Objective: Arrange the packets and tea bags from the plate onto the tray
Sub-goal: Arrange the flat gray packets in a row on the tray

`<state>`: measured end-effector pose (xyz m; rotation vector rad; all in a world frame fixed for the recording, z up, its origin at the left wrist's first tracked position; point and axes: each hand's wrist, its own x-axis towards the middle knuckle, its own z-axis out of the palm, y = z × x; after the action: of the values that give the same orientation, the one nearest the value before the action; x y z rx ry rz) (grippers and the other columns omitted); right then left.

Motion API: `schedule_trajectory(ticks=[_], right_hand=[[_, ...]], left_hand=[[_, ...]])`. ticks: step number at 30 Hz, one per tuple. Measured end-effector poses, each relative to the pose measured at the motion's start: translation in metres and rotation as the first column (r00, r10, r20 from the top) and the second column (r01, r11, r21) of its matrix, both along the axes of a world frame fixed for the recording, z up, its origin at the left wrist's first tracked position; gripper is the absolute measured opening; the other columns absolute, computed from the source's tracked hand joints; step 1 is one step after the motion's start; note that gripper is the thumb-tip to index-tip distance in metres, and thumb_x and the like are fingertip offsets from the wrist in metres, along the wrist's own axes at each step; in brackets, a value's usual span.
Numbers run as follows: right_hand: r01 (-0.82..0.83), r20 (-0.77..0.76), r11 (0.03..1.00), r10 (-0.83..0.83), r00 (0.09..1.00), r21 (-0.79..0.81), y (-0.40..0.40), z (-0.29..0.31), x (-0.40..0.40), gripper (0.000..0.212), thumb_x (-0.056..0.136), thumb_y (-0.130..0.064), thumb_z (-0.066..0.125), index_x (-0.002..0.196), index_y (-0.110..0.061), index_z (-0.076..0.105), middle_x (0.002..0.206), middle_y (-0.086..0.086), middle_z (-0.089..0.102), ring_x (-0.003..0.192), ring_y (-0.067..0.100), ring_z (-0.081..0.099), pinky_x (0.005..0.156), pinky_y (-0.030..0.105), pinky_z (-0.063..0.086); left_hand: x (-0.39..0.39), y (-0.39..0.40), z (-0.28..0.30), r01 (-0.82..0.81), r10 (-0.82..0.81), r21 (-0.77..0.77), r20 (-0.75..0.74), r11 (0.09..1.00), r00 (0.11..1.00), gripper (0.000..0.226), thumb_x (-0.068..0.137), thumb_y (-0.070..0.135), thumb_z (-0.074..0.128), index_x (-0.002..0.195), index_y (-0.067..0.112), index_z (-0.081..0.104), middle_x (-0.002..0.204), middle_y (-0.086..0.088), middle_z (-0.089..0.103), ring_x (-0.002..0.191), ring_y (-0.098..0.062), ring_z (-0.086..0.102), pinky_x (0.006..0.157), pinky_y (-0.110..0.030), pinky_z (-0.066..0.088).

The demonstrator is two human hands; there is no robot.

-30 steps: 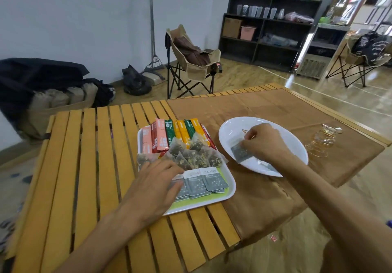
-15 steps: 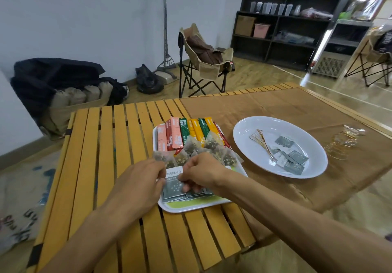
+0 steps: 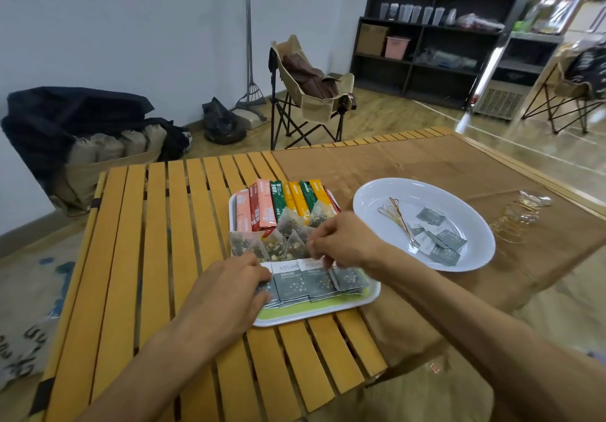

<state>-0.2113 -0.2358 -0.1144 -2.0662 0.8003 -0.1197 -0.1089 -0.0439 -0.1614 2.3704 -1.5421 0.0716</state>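
Grey packet [image 3: 348,279] newly brought from plate [image 3: 472,259], now pinched by right hand [image 3: 344,241] at tray [image 3: 314,315] row's end; left hand [image 3: 229,287] pressing flat. Four grey packets [image 3: 439,241] left on plate.

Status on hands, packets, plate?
Both hands over tray: left hand flat on grey packets, right hand fingers pinching one. Packets left on plate. Nothing blocking.

Print on packets [image 3: 292,282], sticks [image 3: 262,206]: illegible.

Pale wall [image 3: 131,27], wooden floor [image 3: 377,116], folding chair [image 3: 311,93], dark shelving unit [image 3: 426,44], slatted table [image 3: 147,241].
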Motion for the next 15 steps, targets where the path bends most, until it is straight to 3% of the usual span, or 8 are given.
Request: schedule_trajectory(ticks=[5, 8, 10, 13, 15], right_hand=[[0.243, 0.033, 0.927, -0.244, 0.969, -0.284, -0.071, 0.013, -0.03, 0.018, 0.083, -0.005, 0.061, 0.072, 0.0, 0.075, 0.064, 0.012, 0.072, 0.042, 0.011, 0.06, 0.042, 0.018, 0.044], [0.357, -0.026, 0.851, -0.396, 0.918, -0.385, -0.119, 0.008, -0.052, 0.02, 0.083, -0.006, 0.056, 0.076, 0.003, 0.073, 0.066, 0.016, 0.072, 0.061, 0.024, 0.07, 0.061, 0.03, 0.055], [0.376, -0.109, 0.807, -0.47, 0.876, -0.455, -0.144, 0.0, -0.067, 0.017, 0.079, -0.004, 0.053, 0.072, 0.003, 0.067, 0.07, 0.019, 0.071, 0.065, 0.031, 0.067, 0.066, 0.037, 0.057], [0.37, -0.227, 0.787, -0.527, 0.819, -0.494, -0.17, -0.016, -0.087, 0.01, 0.081, -0.004, 0.056, 0.071, -0.004, 0.058, 0.073, 0.015, 0.065, 0.059, 0.027, 0.057, 0.054, 0.028, 0.048], [0.366, -0.297, 0.787, -0.55, 0.78, -0.498, -0.182, -0.025, -0.094, 0.015, 0.082, -0.006, 0.057, 0.067, -0.006, 0.055, 0.056, 0.008, 0.062, 0.043, 0.021, 0.058, 0.04, 0.019, 0.04]], left_hand=[[0.001, -0.001, 0.0, 0.002, -0.002, 0.021, 0.011, 1.0, 1.0, 0.033, 0.089, 0.048, 0.058, 0.119, 0.035, 0.06, 0.105, 0.018, 0.053, 0.092, -0.004, 0.05, 0.075, -0.022, 0.046], [0.002, -0.002, 0.0, 0.006, -0.007, 0.029, 0.018, 1.0, 1.0, 0.032, 0.088, 0.049, 0.057, 0.117, 0.035, 0.061, 0.104, 0.019, 0.053, 0.091, -0.004, 0.051, 0.073, -0.022, 0.046], [0.001, -0.003, 0.001, 0.005, -0.005, 0.04, 0.014, 0.999, 1.0, 0.033, 0.088, 0.049, 0.058, 0.118, 0.036, 0.061, 0.106, 0.019, 0.054, 0.092, -0.004, 0.051, 0.071, -0.019, 0.045], [0.001, -0.003, 0.001, 0.001, -0.002, 0.048, 0.013, 0.999, 1.0, 0.034, 0.088, 0.05, 0.058, 0.119, 0.036, 0.06, 0.106, 0.019, 0.054, 0.093, -0.004, 0.051, 0.072, -0.019, 0.045], [0.001, -0.003, 0.002, -0.003, 0.002, 0.052, 0.01, 0.999, 1.0, 0.035, 0.088, 0.05, 0.057, 0.121, 0.036, 0.059, 0.108, 0.019, 0.054, 0.093, -0.003, 0.05, 0.071, -0.017, 0.044]])
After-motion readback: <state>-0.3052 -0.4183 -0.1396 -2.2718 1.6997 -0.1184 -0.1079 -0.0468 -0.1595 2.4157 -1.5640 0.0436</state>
